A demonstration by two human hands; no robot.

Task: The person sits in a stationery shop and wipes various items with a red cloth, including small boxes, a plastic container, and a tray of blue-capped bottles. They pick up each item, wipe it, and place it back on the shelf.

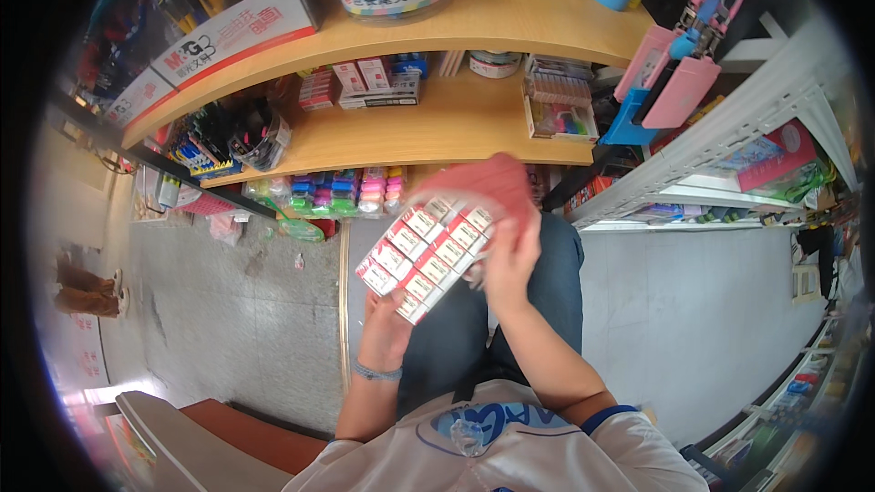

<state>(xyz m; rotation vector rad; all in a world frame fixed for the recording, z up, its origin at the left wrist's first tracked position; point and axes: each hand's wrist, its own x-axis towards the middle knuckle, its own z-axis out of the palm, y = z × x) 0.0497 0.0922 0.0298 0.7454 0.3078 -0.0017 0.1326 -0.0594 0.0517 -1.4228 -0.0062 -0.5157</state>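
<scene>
A shallow tray of small white-and-red boxes (437,253), packed in rows, is tilted above my lap. My left hand (388,321) grips its lower left corner, with the thumb on the edge. At the tray's upper right, my right hand (513,253) holds a red cloth (489,184), blurred by motion, which covers the tray's far end. Whether the fingers of my right hand also touch the tray is hard to tell. My jeans (554,287) show under both hands.
Ahead stands a wooden shelf (437,130) with pen boxes (379,92), a pen cup (260,140) and a clay or marker assortment (335,191) below. Pink card holders (680,92) hang at the right beside a white metal rack (711,150). Another person's legs (89,292) are at far left.
</scene>
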